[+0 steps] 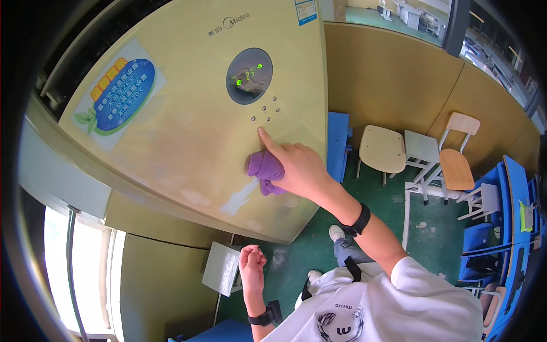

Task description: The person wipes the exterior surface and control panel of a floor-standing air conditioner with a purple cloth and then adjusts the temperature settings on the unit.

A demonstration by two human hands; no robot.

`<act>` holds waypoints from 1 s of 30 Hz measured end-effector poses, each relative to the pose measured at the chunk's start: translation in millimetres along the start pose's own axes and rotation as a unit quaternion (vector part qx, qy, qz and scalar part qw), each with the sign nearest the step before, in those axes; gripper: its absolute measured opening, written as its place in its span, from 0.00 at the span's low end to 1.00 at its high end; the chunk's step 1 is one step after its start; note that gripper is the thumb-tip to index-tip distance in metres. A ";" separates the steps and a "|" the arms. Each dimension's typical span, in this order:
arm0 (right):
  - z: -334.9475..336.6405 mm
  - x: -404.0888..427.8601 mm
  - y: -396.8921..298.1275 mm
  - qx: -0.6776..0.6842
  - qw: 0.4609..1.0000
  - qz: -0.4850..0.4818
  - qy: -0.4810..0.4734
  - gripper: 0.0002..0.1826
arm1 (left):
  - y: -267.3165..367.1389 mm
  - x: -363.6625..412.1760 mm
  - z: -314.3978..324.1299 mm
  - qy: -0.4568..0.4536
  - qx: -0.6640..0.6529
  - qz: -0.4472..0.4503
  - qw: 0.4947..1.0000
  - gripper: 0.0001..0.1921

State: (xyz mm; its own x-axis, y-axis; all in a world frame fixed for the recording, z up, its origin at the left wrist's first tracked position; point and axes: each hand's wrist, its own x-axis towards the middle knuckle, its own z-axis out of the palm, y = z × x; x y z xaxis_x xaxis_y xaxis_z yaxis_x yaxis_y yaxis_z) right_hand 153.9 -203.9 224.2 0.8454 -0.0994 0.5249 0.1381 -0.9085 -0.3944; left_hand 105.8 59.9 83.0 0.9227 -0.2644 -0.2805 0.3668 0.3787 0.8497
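Observation:
My right hand (301, 171) reaches up to the front panel of a cream Midea floor-standing air conditioner (188, 141). Its index fingertip touches the lowest of several small round buttons (264, 108). The other fingers hold a bunched purple cloth (266, 166) against or close to the panel; the exact contact is hidden. Above the buttons, an oval dark display (249, 76) glows with green symbols. Lower down, my left hand (252, 261) hangs with its fingers curled, apart from the panel, and nothing shows in it.
A blue sticker with writing (122, 96) is on the panel's left side. Chairs (382, 147) and a small stool (421, 145) stand along the wall at right, near blue desks (515, 239). A white-topped stool (221, 267) is beyond my left hand. A bright window (72, 265) is at left.

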 end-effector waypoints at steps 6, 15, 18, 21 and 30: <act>-3.4 -2.2 -3.0 -0.003 1.000 0.003 0.003 0.49 | 1.5 -5.3 -9.5 0.001 0.002 0.000 1.000 0.03; 3.5 -2.3 -8.0 -0.002 0.999 -0.001 0.036 0.49 | 0.8 -11.9 -17.7 0.019 0.005 -0.007 1.000 0.03; 4.4 -2.9 -9.8 0.009 0.999 0.006 0.032 0.49 | -1.5 -11.6 -21.6 0.019 0.010 -0.022 1.000 0.03; 6.9 -2.8 -10.2 0.028 0.999 0.016 0.025 0.49 | -1.5 -8.9 -23.5 0.019 0.007 -0.028 0.999 0.03; 2.1 -14.6 -7.3 0.059 0.998 0.033 0.004 0.50 | -3.8 -8.0 -18.8 0.008 0.014 -0.045 0.999 0.03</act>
State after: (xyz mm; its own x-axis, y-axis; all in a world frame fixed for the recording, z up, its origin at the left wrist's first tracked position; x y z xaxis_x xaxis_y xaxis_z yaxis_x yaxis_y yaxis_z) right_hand 141.6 -195.0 217.8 0.8502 -0.1619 0.5010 0.1425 -0.8453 -0.5149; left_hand 99.2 77.3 73.6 0.8883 -0.2813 -0.3630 0.4446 0.3290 0.8331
